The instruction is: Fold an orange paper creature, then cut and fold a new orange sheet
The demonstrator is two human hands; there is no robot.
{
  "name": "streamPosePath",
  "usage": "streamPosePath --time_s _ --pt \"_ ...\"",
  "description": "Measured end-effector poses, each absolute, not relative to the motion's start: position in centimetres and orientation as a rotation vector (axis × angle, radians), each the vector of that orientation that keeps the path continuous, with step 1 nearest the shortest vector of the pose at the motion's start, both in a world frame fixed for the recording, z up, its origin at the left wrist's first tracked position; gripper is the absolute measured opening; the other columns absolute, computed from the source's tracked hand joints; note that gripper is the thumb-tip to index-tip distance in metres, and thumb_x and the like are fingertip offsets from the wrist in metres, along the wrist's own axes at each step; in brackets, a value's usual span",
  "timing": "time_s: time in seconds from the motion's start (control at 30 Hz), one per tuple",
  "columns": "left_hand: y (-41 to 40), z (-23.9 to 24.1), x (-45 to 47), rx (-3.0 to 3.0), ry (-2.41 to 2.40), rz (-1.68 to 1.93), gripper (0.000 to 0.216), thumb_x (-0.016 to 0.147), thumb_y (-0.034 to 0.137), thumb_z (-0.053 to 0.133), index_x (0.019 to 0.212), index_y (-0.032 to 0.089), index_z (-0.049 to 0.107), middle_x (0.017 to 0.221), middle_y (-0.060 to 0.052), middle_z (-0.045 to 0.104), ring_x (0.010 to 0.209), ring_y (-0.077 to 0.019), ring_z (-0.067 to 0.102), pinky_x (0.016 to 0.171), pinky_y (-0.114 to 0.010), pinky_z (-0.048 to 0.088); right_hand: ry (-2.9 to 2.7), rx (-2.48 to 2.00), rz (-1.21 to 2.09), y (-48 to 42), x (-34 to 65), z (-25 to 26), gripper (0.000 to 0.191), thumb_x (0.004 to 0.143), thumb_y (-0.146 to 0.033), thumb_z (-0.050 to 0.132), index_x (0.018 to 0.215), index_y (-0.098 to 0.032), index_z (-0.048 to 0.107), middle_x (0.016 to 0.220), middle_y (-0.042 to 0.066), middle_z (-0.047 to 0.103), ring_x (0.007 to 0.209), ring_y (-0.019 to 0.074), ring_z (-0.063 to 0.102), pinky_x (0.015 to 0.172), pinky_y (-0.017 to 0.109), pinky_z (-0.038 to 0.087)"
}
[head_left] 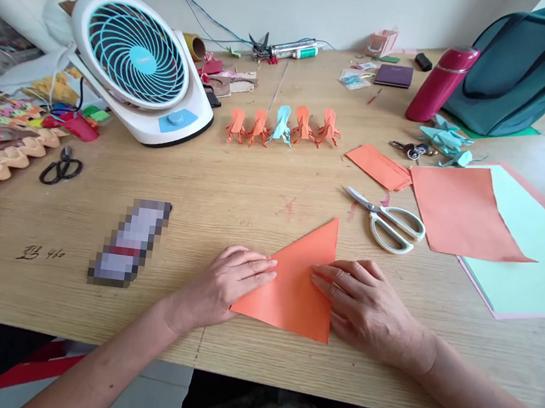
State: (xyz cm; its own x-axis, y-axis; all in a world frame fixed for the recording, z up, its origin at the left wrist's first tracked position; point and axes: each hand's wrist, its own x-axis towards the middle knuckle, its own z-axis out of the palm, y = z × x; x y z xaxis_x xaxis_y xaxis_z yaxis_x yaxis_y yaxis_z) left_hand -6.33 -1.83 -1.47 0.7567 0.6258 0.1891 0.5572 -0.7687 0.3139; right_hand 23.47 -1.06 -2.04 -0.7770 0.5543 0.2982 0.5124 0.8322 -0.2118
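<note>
A sheet of orange paper (294, 293), folded into a triangle, is between my hands near the table's front edge. Its upper point faces away from me, to the right. My left hand (228, 281) holds the left side, fingers laid over the top and the thumb hidden. At the right edge, my right hand (364, 301) holds the paper with its fingertips on top; most of its thumb is hidden. White-handled scissors (396, 229) lie beyond my right hand. Farther off stands a row of small orange and blue folded-paper figures (282, 124).
A white fan (187, 88) stands at back left. Black-handled scissors (61, 167) and a pixelated flat object (131, 243) lie left. On the right are orange sheets (465, 208), pale green paper (531, 282), keys (411, 149), a magenta bottle (438, 89) and a teal bag (521, 76).
</note>
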Motion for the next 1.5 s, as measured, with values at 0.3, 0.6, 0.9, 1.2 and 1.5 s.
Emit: streamPosePath --time_s 0.3,0.6,0.9,1.2,1.5 --pt "-2.7 -1.8 -7.1 2.812 0.921 0.302 0.053 0.09 0.024 0.056 0.141 0.017 0.044 0.14 -0.014 0.053 0.122 -0.0289 0.052 0.1 -0.047 0.045 -2.733 -0.717 0.199 -1.8 23.8 -2.1 0.041 0.089 -0.009 0.047 0.128 -0.009 0.057 0.133 0.015 0.06 0.114 0.0255 0.059 0.1 0.047 0.043" --pt "-2.6 -0.8 -6.9 2.719 0.955 0.473 0.034 0.091 0.025 0.055 0.124 0.023 0.063 0.122 -0.01 0.067 0.108 -0.025 0.064 0.096 -0.044 0.048 -2.619 -0.823 0.437 -2.0 23.8 -1.6 0.027 0.094 -0.017 0.047 0.116 -0.015 0.063 0.125 0.013 0.065 0.111 0.0242 0.062 0.098 0.046 0.046" --pt "1.8 2.9 -5.2 2.269 1.197 0.202 0.015 0.083 0.029 0.062 0.076 0.024 0.073 0.067 0.001 0.069 0.06 -0.0147 0.061 0.062 -0.026 0.043 -2.478 -1.223 0.604 0.0 22.6 0.1 0.021 0.094 -0.034 0.051 0.092 -0.02 0.067 0.073 0.003 0.068 0.065 0.0171 0.061 0.062 0.03 0.043" --pt "5.1 2.9 -4.5 2.174 1.223 0.024 0.02 0.078 0.029 0.061 0.06 0.021 0.057 0.051 0.006 0.048 0.049 -0.0103 0.04 0.052 -0.025 0.023 -2.318 -1.434 0.774 2.4 22.1 0.3 0.024 0.083 -0.025 0.063 0.107 -0.024 0.067 0.068 -0.003 0.067 0.054 0.0115 0.058 0.053 0.022 0.04" --pt "5.8 2.1 -3.7 2.23 1.27 -0.028 0.017 0.078 0.03 0.063 0.064 0.021 0.058 0.055 0.004 0.056 0.05 -0.012 0.044 0.054 -0.026 0.024 -2.381 -1.367 0.627 2.3 21.6 -0.7 0.027 0.086 -0.03 0.059 0.112 -0.024 0.065 0.062 -0.003 0.064 0.052 0.0135 0.058 0.054 0.025 0.04"
